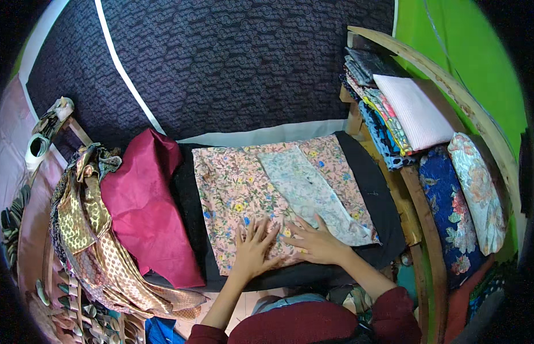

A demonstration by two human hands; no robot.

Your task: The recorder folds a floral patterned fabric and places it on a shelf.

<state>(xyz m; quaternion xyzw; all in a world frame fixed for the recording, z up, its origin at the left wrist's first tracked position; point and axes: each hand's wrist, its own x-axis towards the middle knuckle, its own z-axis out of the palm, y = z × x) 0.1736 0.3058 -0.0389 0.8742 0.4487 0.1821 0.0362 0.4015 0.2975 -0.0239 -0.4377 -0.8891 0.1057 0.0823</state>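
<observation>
Black cloth margin [386, 213], hands [254, 252] [320, 243] on floral fabric [232, 183]

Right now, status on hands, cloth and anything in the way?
Left hand, right hand open, palms down on floral cloth. Spread over black cover, pale panel across it. Magenta cloth left of it, not overlapping.

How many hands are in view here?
2: the left hand on the lower part of the flowered cloth, and the right hand beside it, partly over the pale patch.
</observation>
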